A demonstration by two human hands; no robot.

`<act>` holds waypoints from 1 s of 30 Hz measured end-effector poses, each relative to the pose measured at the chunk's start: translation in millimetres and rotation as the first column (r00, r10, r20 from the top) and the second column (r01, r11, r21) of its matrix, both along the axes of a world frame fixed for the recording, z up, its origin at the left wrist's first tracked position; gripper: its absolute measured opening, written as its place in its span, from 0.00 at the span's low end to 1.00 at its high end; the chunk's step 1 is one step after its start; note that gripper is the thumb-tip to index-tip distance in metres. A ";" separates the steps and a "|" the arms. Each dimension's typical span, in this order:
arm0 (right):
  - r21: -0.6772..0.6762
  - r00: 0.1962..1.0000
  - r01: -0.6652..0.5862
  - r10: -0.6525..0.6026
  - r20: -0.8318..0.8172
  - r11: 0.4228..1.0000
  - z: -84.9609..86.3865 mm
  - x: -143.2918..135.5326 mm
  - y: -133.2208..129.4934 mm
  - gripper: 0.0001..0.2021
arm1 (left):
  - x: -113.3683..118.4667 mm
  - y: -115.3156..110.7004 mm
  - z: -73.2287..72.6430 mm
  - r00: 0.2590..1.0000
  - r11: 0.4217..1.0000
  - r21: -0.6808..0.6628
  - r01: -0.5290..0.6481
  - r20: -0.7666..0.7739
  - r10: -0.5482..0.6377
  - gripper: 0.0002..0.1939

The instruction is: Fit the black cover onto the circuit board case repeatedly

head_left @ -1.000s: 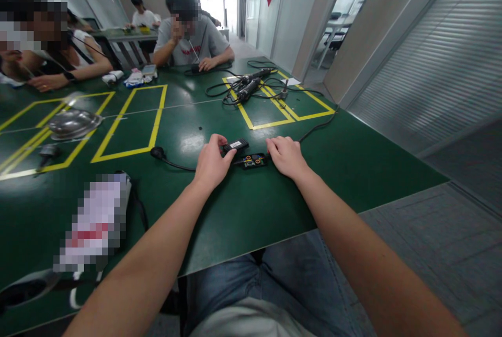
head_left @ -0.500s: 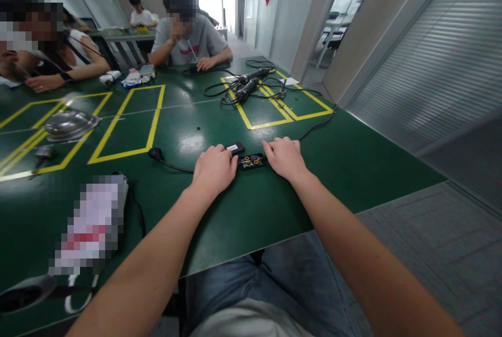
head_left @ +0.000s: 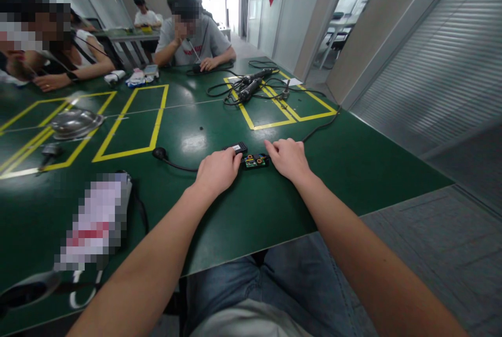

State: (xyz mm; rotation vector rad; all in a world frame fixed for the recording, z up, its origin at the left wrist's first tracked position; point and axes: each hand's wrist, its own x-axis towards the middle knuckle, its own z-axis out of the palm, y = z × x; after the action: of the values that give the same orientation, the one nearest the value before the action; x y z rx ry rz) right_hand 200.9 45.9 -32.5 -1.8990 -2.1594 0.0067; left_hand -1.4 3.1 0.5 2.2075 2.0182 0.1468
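An opened black power adapter (head_left: 256, 161) lies on the green table in front of me, its circuit board with copper-coloured ring coils facing up. My left hand (head_left: 218, 172) is closed at its left end, fingertips hidden under the palm. At the right end sits my right hand (head_left: 289, 159), closed with fingers curled down and thumb pointing at the board. The loose black cover (head_left: 238, 147) with a white label rests just behind the adapter, near my left fingers. A cord with a black plug (head_left: 159, 154) runs out left from beneath my left hand.
Black electric screwdrivers (head_left: 251, 88) and tangled cables lie ahead, around yellow tape outlines. Left are a metal bowl-like part (head_left: 75, 122), a dark metal fitting (head_left: 50, 154) and a blurred pouch (head_left: 96, 219). Co-workers sit across the table (head_left: 353, 169); its edge runs at right.
The whole view has shifted slightly, moving the scene a little to the right. Both hands stay at the ends of the adapter, and slightly more of the green circuit board shows.
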 end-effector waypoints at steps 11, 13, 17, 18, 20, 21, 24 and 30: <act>-0.038 1.000 0.003 -0.004 -0.023 0.999 -2.3 0.2 3.8 0.29 | -4.3 3.2 -0.8 0.998 0.997 0.044 0.057 0.038 -0.059 0.19; -0.032 1.000 0.005 -0.006 -0.025 0.999 -3.8 0.9 4.7 0.29 | -4.8 4.4 -2.2 0.996 0.995 0.056 0.078 0.047 -0.081 0.18; -0.026 1.000 0.007 -0.007 -0.023 1.000 -5.7 1.7 5.6 0.30 | -5.4 5.5 -7.0 0.995 0.993 0.071 0.095 0.023 -0.096 0.19; -0.027 1.000 0.006 -0.006 -0.023 1.000 -5.9 1.8 5.8 0.30 | -5.6 5.5 -8.0 0.995 0.992 0.073 0.100 0.013 -0.101 0.20; -0.032 1.000 0.009 -0.010 -0.024 0.999 -6.1 2.0 6.0 0.29 | -6.1 5.5 -9.4 0.994 0.991 0.075 0.113 -0.008 -0.113 0.20; -0.035 1.000 0.013 -0.014 -0.026 0.999 -6.2 2.1 6.1 0.29 | -6.4 5.5 -9.6 0.993 0.990 0.075 0.120 -0.017 -0.119 0.20; -0.033 0.999 0.024 -0.026 -0.035 0.999 -6.6 2.0 6.6 0.29 | -6.8 5.6 -8.6 0.991 0.988 0.073 0.135 -0.033 -0.133 0.20; -0.016 0.999 0.030 -0.031 -0.042 0.999 -7.2 0.6 7.3 0.27 | -6.1 6.0 -7.3 0.991 0.988 0.082 0.131 -0.013 -0.130 0.17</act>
State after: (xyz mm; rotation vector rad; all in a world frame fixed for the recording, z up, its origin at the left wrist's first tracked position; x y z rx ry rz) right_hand 201.5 53.3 -39.7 -1.9224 -2.1083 0.0571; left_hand -7.5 9.1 -6.8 2.3854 1.8966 0.2100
